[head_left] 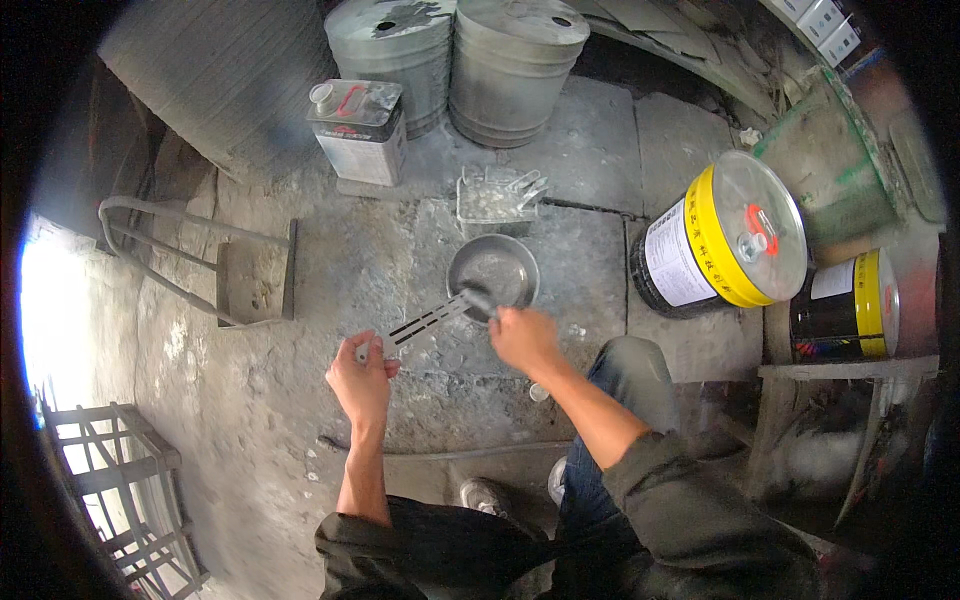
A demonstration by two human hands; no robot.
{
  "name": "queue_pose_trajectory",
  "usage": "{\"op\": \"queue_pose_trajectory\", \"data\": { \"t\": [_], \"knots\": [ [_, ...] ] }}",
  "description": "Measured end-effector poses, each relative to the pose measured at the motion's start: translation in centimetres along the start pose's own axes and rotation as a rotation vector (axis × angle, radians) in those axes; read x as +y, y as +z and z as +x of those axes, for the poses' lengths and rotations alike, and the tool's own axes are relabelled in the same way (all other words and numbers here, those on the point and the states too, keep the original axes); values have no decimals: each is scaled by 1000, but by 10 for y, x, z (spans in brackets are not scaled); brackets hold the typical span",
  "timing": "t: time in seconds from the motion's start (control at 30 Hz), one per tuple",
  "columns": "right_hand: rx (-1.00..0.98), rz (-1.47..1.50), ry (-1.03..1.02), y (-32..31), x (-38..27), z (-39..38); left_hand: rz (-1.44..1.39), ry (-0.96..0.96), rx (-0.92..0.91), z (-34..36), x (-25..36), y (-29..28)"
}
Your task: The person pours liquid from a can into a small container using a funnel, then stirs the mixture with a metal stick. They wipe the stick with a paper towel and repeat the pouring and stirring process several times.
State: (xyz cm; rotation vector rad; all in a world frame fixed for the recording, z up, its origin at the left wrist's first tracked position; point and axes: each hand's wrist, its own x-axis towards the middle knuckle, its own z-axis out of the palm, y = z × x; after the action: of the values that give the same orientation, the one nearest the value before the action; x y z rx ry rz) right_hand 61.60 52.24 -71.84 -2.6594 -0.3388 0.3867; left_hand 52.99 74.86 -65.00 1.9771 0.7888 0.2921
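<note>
While the left hand (pixel 360 385) pinches the near-left end of a pale slotted strip (pixel 430 319) in the head view, the right hand (pixel 525 338) is closed around a dark-headed tool (pixel 480 303), probably a brush. Strip slants up to the right in mid-air, far end by the near side of the round pan (pixel 531 268). Tool head is right at that end; contact looks likely, can't confirm.

Handling, my read: strip is light, thin, fairly stiff lengthwise, probably sheet metal. Slots may let it flex or twist if pushed hard at the far end. Not fragile, but edges could be sharp, and any wet film would make it slippery. Best hold: thumb and fingers on the end away from the pan, where the left hand is. Tool: light; take it by the handle, mostly hidden by the fist. Head probably softer. Pan: shallow, rigid; lift by the rim, keep level, fill unclear.

Counts: 1 strip with 2 rows of dark slots, 1 tool, 1 pan on the floor (pixel 270 390). Just behind it, 1 small tray (pixel 490 213) of sticks or tools, too blurred to count. At the back, 1 capped can (pixel 365 155), 2 drums (pixel 515 85). Right side, 2 yellow-banded buckets (pixel 720 240): 1 on the floor, 1 on a low stand (pixel 845 370). Left, 1 metal frame (pixel 250 282) with a bent handle.
</note>
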Motion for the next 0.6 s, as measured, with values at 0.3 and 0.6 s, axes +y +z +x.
{"op": "queue_pose_trajectory", "data": {
  "t": [0.3,0.6],
  "knots": [
    [19,-14,90,22,33,22,3,4,-53,2,-8,-1],
    [-169,146,408,-78,-8,-11,-237,-287,9,-37,61,-122]
  ]
}}
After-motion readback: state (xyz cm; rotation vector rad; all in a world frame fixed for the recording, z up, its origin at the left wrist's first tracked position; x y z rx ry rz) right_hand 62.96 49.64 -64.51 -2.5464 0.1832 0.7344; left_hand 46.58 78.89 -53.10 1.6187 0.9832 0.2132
